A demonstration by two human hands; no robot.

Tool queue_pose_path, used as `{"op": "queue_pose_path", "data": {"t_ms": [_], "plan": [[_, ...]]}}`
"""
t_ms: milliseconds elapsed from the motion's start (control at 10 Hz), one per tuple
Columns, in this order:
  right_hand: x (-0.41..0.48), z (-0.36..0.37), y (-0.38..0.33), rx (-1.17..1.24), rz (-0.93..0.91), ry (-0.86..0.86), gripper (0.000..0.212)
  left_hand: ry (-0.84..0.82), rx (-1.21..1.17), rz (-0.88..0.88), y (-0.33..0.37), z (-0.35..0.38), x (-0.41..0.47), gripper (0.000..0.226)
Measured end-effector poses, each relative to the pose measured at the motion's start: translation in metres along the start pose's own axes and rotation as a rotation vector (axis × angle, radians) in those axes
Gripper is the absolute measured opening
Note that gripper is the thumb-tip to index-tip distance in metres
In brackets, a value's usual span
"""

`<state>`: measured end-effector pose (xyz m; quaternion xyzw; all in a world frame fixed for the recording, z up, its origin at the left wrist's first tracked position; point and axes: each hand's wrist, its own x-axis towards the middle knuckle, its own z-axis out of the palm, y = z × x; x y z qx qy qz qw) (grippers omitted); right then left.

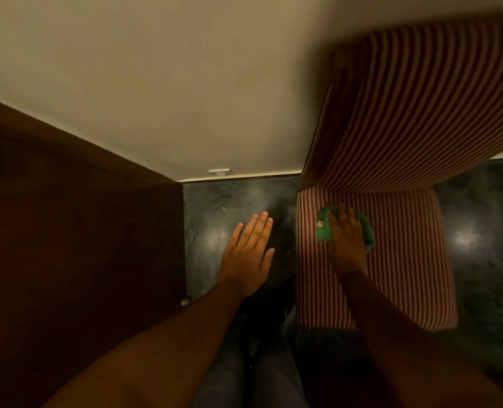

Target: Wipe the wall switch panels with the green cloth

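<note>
**Green cloth's on the striped chair, not at the wall**

Your right hand [347,242] lies flat on the green cloth [327,228], pressing it into the striped chair seat [391,260]; can't tell if that grip is closed. Your left hand [248,254] hangs empty over the dark floor [203,219], fingers spread. Wooden door [76,231] sits left.

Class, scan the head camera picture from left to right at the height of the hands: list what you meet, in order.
Dark wooden door → left hand, open over the dark floor → green cloth → right hand on the cloth, over the striped chair seat.
</note>
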<state>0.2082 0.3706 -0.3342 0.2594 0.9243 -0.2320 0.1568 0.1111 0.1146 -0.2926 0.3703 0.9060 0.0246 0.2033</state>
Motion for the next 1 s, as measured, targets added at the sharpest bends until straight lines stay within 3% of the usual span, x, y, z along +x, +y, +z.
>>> {"op": "queue_pose_path", "data": {"t_ms": [400,700,1000], "plan": [[0.036,0.039,0.006,0.029,0.165,-0.034,0.086,-0.024,0.020,-0.014,-0.010,0.024,0.018,0.072],[0.030,0.022,0.003,-0.128,0.083,-0.091,0.103,-0.027,0.012,-0.012,-0.018,0.008,0.017,0.072],[0.015,-0.049,-0.062,-0.086,-0.050,0.178,0.075,0.040,0.034,-0.079,-0.023,-0.063,0.004,0.074]]}}
